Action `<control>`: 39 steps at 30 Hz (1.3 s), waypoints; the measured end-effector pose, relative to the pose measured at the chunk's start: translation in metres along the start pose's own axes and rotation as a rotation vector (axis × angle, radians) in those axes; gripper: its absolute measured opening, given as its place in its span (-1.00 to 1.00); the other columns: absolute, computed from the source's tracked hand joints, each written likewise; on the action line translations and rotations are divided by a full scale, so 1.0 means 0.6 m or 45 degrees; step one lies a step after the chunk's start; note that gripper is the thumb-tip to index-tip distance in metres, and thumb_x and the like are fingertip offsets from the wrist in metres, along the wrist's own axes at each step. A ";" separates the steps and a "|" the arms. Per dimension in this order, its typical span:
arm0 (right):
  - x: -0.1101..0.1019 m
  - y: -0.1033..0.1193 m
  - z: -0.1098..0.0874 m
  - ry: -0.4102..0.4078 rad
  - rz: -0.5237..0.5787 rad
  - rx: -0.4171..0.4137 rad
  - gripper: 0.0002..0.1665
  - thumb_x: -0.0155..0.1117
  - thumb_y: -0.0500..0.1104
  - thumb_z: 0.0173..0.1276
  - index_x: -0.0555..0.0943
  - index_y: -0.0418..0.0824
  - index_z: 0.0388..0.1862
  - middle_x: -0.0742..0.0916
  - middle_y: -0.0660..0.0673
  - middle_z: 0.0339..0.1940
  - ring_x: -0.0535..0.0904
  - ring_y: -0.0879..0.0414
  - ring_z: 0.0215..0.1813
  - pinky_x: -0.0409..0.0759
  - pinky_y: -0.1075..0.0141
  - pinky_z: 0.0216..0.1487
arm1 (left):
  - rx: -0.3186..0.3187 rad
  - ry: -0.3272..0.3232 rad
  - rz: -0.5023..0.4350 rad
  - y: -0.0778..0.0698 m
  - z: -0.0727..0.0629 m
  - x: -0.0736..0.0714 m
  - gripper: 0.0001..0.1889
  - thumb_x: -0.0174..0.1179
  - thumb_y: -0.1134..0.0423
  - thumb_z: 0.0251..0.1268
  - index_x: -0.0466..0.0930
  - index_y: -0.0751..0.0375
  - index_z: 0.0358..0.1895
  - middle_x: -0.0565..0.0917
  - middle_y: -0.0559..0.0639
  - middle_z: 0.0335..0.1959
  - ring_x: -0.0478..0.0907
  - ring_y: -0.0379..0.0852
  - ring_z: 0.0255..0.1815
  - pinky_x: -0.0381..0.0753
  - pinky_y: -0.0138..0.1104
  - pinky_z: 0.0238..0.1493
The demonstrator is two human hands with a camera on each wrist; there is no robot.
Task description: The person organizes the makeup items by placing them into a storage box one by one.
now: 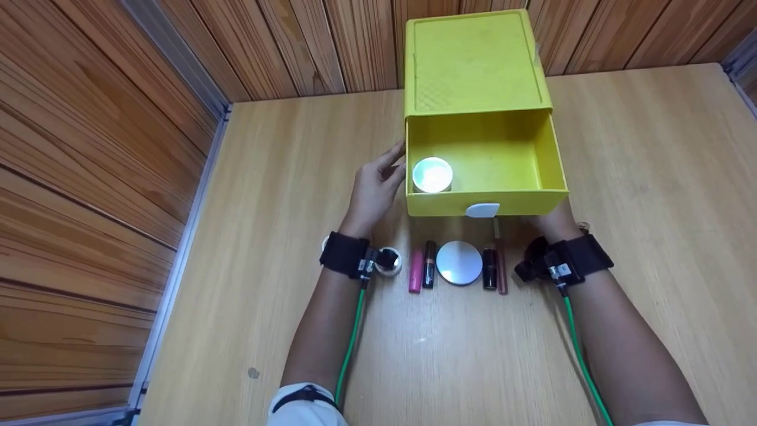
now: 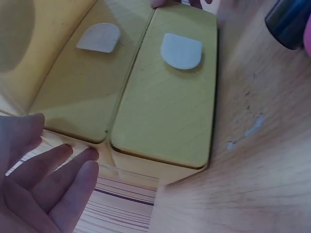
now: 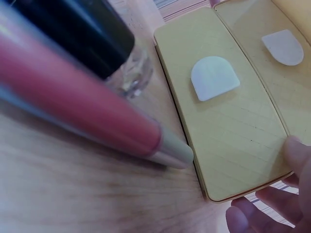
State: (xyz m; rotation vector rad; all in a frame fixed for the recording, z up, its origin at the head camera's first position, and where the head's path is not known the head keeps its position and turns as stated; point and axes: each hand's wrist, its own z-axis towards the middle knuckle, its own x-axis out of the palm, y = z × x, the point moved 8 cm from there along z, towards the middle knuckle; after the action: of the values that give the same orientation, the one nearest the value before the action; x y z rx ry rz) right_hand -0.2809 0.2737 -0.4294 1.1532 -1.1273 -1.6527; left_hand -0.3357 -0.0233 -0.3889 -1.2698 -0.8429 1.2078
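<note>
A yellow drawer box stands at the back of the table, its top drawer pulled out. Inside, a round white-topped container sits in the front left corner, its top washed out by glare. My left hand rests at the box's left side; in the left wrist view its fingers are loosely extended along that side. On the right, my right hand is mostly hidden beneath the drawer. The right wrist view shows its thumb touching the front edge, with relaxed fingers beside the box.
Before the box lie a pink tube, a black tube, a round silver compact, a black-capped item and a slim pink stick. A small jar is near the left wrist. Wooden panels stand behind.
</note>
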 end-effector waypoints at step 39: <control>0.074 0.030 0.003 0.000 -0.166 -0.212 -0.84 0.10 -0.57 0.06 0.53 -0.51 -0.33 0.52 0.07 -0.56 0.36 0.31 -0.48 0.33 0.50 -0.38 | 0.557 0.509 1.304 0.029 -0.188 -0.045 -0.76 0.23 0.23 0.34 0.70 0.23 -0.01 0.73 0.02 -0.13 0.67 -0.12 -0.10 0.61 -0.14 -0.04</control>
State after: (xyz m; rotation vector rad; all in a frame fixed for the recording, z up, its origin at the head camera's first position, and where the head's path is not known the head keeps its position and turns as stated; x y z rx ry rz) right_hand -0.2916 0.2272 -0.4223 1.1392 -0.9110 -1.8095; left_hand -0.2369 -0.0784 -0.4203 -1.5215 0.4429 1.6962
